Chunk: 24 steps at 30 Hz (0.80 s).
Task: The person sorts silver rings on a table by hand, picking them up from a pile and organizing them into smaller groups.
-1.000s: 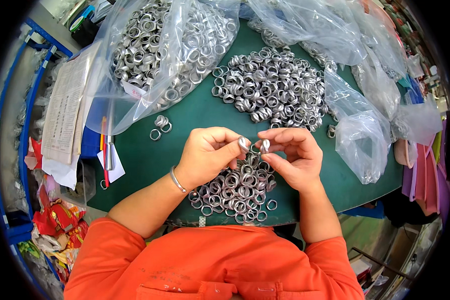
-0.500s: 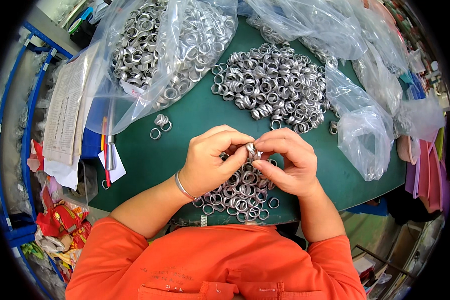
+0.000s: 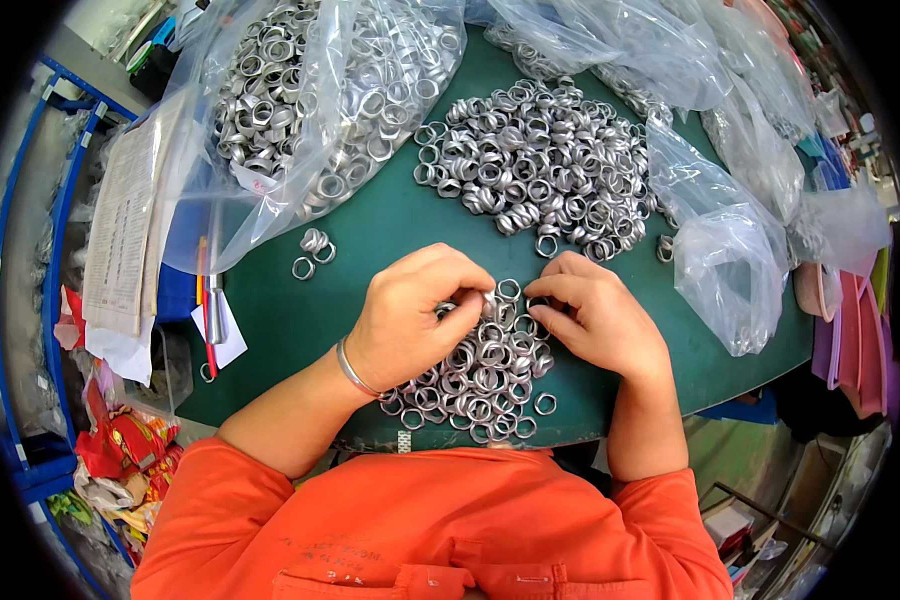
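Observation:
A pile of small silver metal rings (image 3: 490,375) lies on the green tabletop close to my body. Above its left side, my left hand (image 3: 410,315) pinches a metal ring (image 3: 489,304) between thumb and index finger; the fingers partly cover it. On the other side of the pile, my right hand (image 3: 605,315) has its thumb and index finger apart, with no ring visible between them. Its fingertips hover beside the upper rings of the pile. A larger heap of similar rings (image 3: 540,165) is farther off, beyond both hands.
Clear plastic bags full of rings stand at the back left (image 3: 340,110) and back right (image 3: 650,60). A crumpled plastic bag (image 3: 730,270) lies at the right. Several loose rings (image 3: 315,243) sit left of my hands. Papers (image 3: 125,220) and pens (image 3: 210,315) are at the left edge.
My hands were together over the pile, both fingering rings. My right hand has since moved away to the right and its fingers have parted, while my left keeps its pinch.

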Available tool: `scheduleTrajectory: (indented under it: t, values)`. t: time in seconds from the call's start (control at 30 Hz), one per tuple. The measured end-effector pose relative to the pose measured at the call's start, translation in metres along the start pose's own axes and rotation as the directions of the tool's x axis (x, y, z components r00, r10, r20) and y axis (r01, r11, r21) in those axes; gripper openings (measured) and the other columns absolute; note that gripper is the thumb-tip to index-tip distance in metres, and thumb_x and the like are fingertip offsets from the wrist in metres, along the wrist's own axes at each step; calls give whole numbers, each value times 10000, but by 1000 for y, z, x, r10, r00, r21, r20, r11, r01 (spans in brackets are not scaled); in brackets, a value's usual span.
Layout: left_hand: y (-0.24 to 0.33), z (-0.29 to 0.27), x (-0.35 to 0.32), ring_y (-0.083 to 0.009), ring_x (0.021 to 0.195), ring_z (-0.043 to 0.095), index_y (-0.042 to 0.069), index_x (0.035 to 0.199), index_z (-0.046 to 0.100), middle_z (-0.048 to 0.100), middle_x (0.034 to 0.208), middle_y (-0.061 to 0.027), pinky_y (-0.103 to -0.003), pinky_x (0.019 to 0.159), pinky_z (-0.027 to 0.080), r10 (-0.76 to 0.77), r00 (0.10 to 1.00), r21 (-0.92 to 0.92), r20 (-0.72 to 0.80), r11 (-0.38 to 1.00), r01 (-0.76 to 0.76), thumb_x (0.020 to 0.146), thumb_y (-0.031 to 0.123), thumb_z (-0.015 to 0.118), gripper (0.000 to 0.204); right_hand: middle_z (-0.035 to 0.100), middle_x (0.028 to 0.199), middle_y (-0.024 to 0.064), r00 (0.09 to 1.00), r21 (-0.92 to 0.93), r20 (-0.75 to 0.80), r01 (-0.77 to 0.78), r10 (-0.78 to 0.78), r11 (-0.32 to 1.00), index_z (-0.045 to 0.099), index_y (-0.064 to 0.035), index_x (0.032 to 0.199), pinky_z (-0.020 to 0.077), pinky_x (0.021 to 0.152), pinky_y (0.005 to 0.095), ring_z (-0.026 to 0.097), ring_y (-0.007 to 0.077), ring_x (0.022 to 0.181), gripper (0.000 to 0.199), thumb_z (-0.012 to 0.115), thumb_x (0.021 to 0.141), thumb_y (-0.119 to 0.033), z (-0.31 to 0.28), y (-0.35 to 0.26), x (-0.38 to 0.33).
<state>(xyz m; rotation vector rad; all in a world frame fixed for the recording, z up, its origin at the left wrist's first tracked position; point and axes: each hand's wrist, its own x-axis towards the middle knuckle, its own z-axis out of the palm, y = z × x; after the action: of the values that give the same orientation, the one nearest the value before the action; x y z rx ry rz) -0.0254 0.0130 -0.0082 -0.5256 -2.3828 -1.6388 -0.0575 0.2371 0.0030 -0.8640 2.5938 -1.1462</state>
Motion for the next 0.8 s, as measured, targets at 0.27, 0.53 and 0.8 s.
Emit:
scheduleTrajectory:
  t: [0.27, 0.53, 0.8]
  values:
    - [-6, 1, 4, -242, 772, 637, 19, 838, 685, 672, 865, -103, -332, 722, 502, 117, 973, 146, 197, 978, -147, 712, -109, 583, 206, 615, 843, 121, 915, -272, -392, -215, 96, 938, 661, -41, 869, 518, 650, 413, 633, 329, 748, 139, 687, 816, -167, 20, 10, 9]
    - [-6, -1, 14, -233, 793, 653, -2, 877, 678, 666, 892, -120, -316, 699, 518, 41, 988, 176, 149, 982, -67, 773, -97, 573, 175, 622, 853, 108, 934, -276, -349, -180, 76, 944, 661, -54, 837, 525, 629, 397, 634, 314, 713, 127, 698, 817, -174, 24, 10, 8]
    - [-30, 16, 58, -322, 887, 602, 33, 954, 593, 583, 944, -116, -390, 751, 499, 164, 954, 447, 253, 854, -265, 690, -19, 712, 293, 625, 899, 72, 911, 367, -399, 49, 109, 929, 609, -5, 955, 514, 589, 250, 629, 138, 727, 214, 723, 777, 27, 23, 4, 10]
